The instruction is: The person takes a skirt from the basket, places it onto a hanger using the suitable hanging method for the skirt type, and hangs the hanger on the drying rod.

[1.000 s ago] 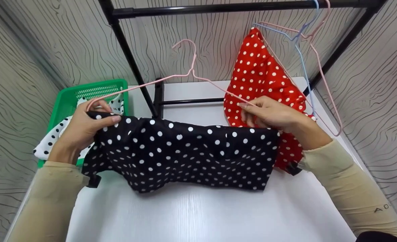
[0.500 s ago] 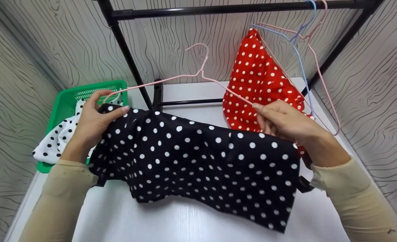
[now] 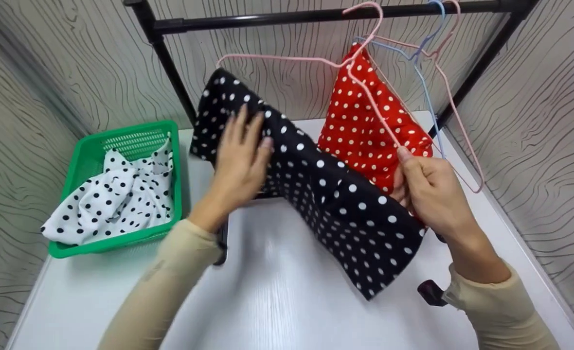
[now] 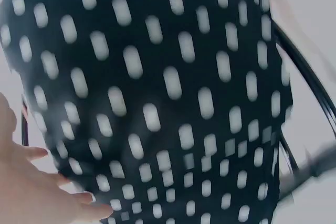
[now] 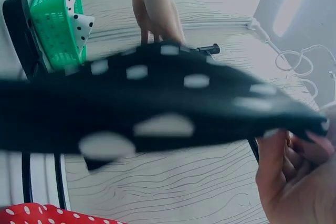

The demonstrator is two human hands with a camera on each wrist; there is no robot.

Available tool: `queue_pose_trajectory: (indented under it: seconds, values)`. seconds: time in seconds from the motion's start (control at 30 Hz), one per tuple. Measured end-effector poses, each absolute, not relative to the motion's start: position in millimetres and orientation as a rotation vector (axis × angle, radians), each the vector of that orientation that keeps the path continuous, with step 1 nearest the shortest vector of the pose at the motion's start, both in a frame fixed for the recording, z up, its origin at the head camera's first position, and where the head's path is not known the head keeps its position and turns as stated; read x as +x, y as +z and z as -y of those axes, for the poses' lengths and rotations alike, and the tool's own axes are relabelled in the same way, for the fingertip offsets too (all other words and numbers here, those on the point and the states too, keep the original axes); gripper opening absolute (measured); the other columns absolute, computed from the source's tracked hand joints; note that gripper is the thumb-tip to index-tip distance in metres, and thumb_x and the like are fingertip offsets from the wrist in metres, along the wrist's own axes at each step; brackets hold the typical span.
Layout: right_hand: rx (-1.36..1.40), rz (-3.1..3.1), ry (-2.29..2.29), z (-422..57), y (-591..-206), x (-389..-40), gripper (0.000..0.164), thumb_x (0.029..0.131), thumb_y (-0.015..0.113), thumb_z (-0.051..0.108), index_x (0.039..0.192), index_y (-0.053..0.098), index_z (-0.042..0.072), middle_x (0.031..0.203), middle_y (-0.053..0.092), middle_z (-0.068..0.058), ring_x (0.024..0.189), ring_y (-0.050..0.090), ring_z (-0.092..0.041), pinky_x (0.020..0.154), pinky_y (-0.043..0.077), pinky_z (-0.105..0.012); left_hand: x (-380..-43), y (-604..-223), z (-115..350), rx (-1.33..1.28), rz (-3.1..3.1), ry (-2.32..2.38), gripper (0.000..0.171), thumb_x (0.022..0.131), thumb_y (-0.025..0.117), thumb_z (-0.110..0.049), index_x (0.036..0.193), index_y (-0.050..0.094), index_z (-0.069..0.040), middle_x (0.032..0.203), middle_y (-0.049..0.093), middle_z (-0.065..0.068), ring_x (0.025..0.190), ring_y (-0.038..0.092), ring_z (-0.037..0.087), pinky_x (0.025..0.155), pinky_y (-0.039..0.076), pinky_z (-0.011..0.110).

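Note:
A pink wire hanger [image 3: 287,58] is tilted in the head view, its hook overlapping the black rail [image 3: 267,18]; I cannot tell whether it is hooked on. Black cloth with white polka dots [image 3: 333,187] is draped on the hanger, sloping down to the right. My right hand [image 3: 435,192] grips the hanger's lower right arm, thumb on the wire. Against the cloth's left part lies my left hand [image 3: 241,163], its fingers extended and slightly blurred. The left wrist view is filled by the dotted cloth [image 4: 152,82], with the left fingers at its edge.
Red polka-dot cloth [image 3: 350,131] hangs at the right, beside a blue hanger [image 3: 425,87] and another pink hanger [image 3: 457,107] on the rail. A green basket [image 3: 68,194] holding white cloth with black dots [image 3: 121,194] stands on the white table [image 3: 267,301] at the left.
The pink hanger has risen up and right to the rail with the black cloth. My left hand has released the hanger's left end and moved right onto the cloth. The right hand keeps its grip.

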State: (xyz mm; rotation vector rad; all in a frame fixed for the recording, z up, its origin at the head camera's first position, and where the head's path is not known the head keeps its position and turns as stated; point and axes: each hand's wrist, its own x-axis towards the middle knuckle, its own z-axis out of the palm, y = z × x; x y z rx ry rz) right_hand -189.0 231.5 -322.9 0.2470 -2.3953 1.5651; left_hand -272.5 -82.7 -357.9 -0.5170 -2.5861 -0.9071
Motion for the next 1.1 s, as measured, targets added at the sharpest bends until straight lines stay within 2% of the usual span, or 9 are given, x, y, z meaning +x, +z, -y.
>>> queue_pose_trajectory:
  seconds: [0.17, 0.33, 0.43, 0.6, 0.8, 1.1]
  values:
    - [0.177, 2.318, 1.452, -219.6, -325.9, -198.7, 0.056, 0.11, 0.047, 0.03, 0.066, 0.062, -0.001, 0.057, 0.061, -0.009, 0.044, 0.059, -0.015, 0.04, 0.049, -0.024, -279.2, -368.2, 21.7, -0.587, 2.641, -1.073, 0.074, 0.106, 0.029, -0.06, 0.166, 0.004, -0.025, 0.17, -0.017, 0.003, 0.157, -0.006, 0.034, 0.122, 0.006, 0.061]
    - [0.108, 2.246, 1.299, -208.8, -330.9, -209.9, 0.057, 0.11, 0.046, 0.033, 0.065, 0.063, 0.002, 0.059, 0.061, -0.009, 0.046, 0.058, -0.012, 0.043, 0.047, -0.02, -277.4, -381.6, -24.4, -0.653, 2.612, -1.19, 0.084, 0.103, 0.035, -0.064, 0.165, -0.003, -0.022, 0.168, -0.025, 0.003, 0.157, -0.009, 0.033, 0.121, 0.01, 0.062]
    - [0.059, 2.208, 1.159, -204.9, -334.6, -218.1, 0.059, 0.11, 0.045, 0.034, 0.061, 0.062, 0.004, 0.056, 0.059, -0.007, 0.047, 0.055, -0.012, 0.044, 0.042, -0.018, -273.3, -387.5, -45.1, -0.717, 2.589, -1.243, 0.086, 0.103, 0.037, -0.064, 0.165, -0.003, -0.02, 0.169, -0.024, 0.002, 0.157, -0.008, 0.035, 0.122, 0.012, 0.06]
    - [0.001, 2.187, 0.946, -203.5, -344.6, -233.9, 0.059, 0.109, 0.044, 0.035, 0.059, 0.054, 0.006, 0.051, 0.051, -0.006, 0.045, 0.044, -0.017, 0.041, 0.03, -0.022, -268.3, -399.9, -70.8, -0.829, 2.545, -1.276, 0.076, 0.106, 0.042, -0.053, 0.166, 0.008, -0.023, 0.171, -0.014, 0.007, 0.156, 0.0, 0.042, 0.121, 0.017, 0.062]
    - [-0.088, 2.218, 0.846, -209.0, -358.8, -241.0, 0.057, 0.11, 0.045, 0.033, 0.062, 0.058, 0.004, 0.053, 0.052, -0.01, 0.044, 0.047, -0.02, 0.04, 0.033, -0.022, -265.2, -420.8, -88.8, -0.961, 2.531, -1.375, 0.073, 0.105, 0.048, -0.035, 0.166, 0.009, -0.024, 0.171, -0.012, 0.009, 0.157, 0.002, 0.039, 0.123, 0.017, 0.056]
    - [-0.148, 2.278, 0.773, -216.6, -374.3, -235.8, 0.059, 0.11, 0.044, 0.032, 0.06, 0.058, 0.002, 0.052, 0.051, -0.013, 0.049, 0.051, -0.033, 0.046, 0.035, -0.039, -262.2, -440.1, -107.2, -0.976, 2.534, -1.53, 0.072, 0.103, 0.051, -0.026, 0.166, 0.015, -0.023, 0.173, -0.002, 0.006, 0.158, 0.006, 0.027, 0.125, 0.018, 0.043]
